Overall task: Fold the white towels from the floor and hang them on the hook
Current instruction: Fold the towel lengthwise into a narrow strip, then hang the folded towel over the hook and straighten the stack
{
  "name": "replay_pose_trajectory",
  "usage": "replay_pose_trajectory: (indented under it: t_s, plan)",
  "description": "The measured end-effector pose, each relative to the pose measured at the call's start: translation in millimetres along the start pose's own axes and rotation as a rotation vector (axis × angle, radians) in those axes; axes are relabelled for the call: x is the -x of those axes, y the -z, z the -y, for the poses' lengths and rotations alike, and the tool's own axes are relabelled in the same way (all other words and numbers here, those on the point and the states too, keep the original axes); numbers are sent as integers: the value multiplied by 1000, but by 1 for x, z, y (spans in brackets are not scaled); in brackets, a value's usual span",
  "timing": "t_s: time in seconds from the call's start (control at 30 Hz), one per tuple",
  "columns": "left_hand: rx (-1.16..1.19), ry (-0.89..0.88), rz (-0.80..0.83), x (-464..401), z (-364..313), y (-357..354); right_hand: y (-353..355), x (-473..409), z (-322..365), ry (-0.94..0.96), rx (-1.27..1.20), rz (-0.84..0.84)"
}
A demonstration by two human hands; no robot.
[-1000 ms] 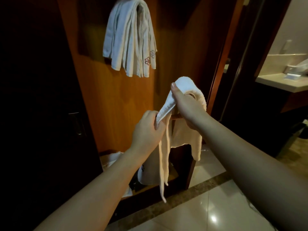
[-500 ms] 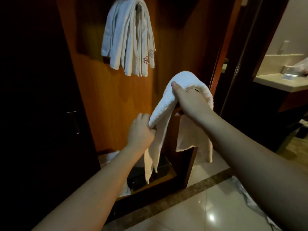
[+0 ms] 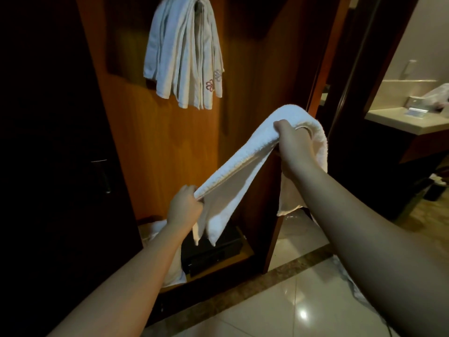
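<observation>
As left hand dropped, towel stretched longer, right hand raised

Dim, warm light — floor glare, edges warped.

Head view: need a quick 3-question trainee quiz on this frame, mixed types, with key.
1. True or false: the white towel lies on the floor, with neither hand touching it.
2. Multiple choice: where are the hanging towels?
A. on the bathroom counter
B. high on the wooden panel, above the hands
C. under the black box
3. Fill in: the right hand grips the towel's upper end; the left hand grips its ____ end.

Key: 1 false, both hands hold it stretched between them in the air; 2 B; 3 lower.
</observation>
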State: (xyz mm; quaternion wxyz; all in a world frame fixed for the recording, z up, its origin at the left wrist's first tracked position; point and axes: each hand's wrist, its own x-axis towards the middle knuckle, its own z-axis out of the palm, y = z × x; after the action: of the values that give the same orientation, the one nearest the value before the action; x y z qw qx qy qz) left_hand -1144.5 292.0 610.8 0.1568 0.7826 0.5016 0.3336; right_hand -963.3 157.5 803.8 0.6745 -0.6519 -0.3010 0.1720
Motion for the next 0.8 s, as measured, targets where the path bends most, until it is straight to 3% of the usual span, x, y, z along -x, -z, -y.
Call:
replay_pose_trajectory:
  t_s: [0.17, 0.37, 0.57, 0.8]
  plan:
    - [-37, 61, 45, 4, 29, -4, 1, -15, -16, -174, -280, -57]
    - [-45, 204, 2, 13, 45, -1, 1, -21, -18, -362, -684, 75]
    - [-39, 98, -13, 32, 36, -18, -19, -18, -2, -390, -787, 157]
    - [267, 97, 324, 46, 12, -32, -40, -11, 19, -331, -792, 126]
